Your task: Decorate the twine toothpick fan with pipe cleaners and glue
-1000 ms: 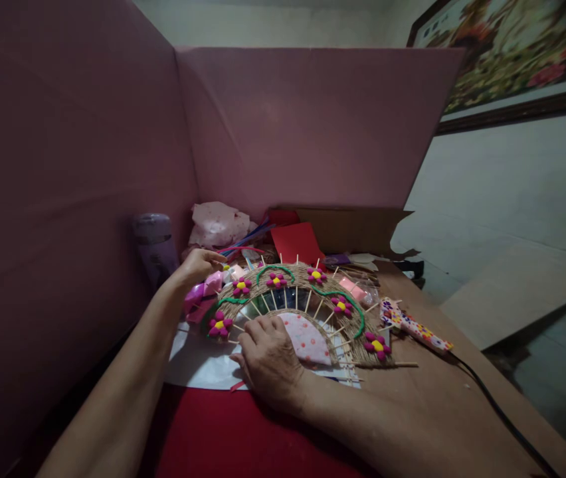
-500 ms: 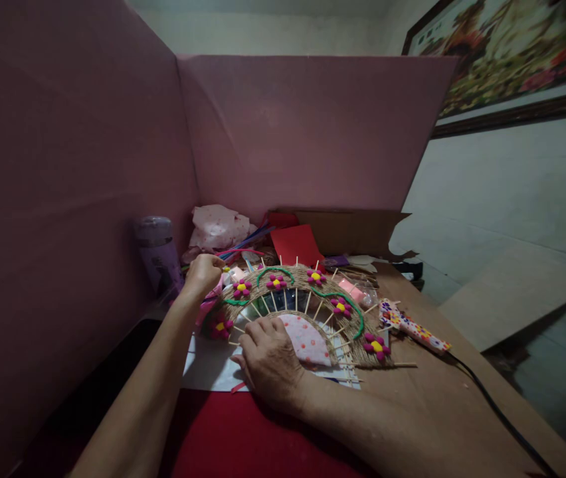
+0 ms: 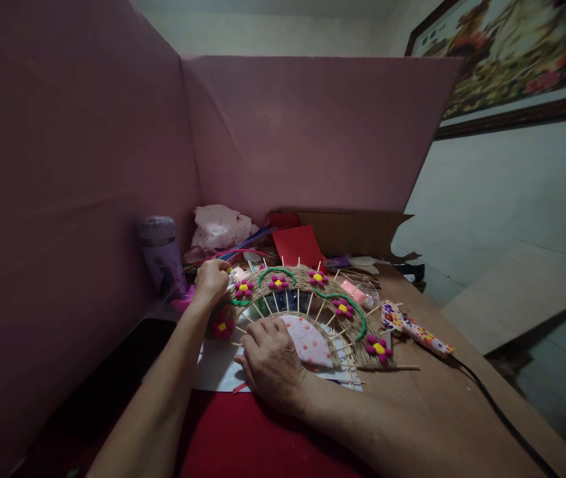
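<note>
A half-round fan of twine woven over wooden sticks (image 3: 307, 302) lies on the table, trimmed with pink and yellow flowers and a green cord. My right hand (image 3: 269, 362) rests on its lower left part, fingers curled down on the sticks beside a pink dotted fabric piece (image 3: 307, 340). At the fan's upper left edge my left hand (image 3: 212, 279) is closed, pinching something small that I cannot make out, just above a pink flower (image 3: 243, 288).
Pink card walls (image 3: 287, 133) close off the left and back. A purple bottle (image 3: 161, 252) stands at the left wall. Crumpled fabric (image 3: 220, 226), red paper (image 3: 297, 244) and a cardboard box (image 3: 357, 229) lie behind. A patterned glue gun (image 3: 415, 326) with black cord lies right.
My left hand has drawn back from the pile behind, closed its fingers and come down to the fan's upper left edge. My right hand has stayed in place.
</note>
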Demonstrator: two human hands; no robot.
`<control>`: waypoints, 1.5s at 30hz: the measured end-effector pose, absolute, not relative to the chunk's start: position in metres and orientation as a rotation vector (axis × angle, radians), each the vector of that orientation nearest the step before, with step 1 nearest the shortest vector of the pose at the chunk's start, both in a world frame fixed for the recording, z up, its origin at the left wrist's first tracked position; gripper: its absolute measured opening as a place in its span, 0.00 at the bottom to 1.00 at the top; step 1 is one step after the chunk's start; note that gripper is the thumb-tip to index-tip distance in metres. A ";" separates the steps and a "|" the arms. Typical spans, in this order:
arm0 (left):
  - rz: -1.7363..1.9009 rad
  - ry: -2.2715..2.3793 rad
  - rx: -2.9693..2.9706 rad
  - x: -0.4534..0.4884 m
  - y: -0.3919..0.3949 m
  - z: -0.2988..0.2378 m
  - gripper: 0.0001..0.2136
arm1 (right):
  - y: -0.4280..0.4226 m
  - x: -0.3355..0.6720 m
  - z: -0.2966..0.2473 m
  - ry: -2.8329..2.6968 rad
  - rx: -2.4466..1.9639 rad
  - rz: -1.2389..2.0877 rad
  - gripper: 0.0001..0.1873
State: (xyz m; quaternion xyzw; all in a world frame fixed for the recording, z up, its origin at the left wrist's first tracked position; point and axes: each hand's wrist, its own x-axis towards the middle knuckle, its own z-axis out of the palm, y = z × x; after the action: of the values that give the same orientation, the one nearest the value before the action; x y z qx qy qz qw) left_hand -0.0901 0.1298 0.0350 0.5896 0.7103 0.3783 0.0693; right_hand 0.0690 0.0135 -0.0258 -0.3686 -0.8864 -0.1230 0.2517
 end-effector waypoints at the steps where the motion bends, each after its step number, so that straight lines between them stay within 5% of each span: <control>1: 1.149 2.140 1.769 -0.090 0.130 0.034 0.18 | 0.014 0.069 -0.026 -2.413 -1.002 -0.334 0.12; 45: 1.363 1.997 1.759 -0.095 0.131 0.015 0.20 | 0.014 0.069 -0.026 -2.398 -0.995 -0.325 0.12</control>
State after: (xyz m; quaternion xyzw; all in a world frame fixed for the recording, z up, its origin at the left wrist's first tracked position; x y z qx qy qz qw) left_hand -0.0955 0.1312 0.0147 0.5866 0.6659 0.4546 0.0757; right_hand 0.0686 0.0145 -0.0264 -0.3674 -0.8851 -0.1199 0.2593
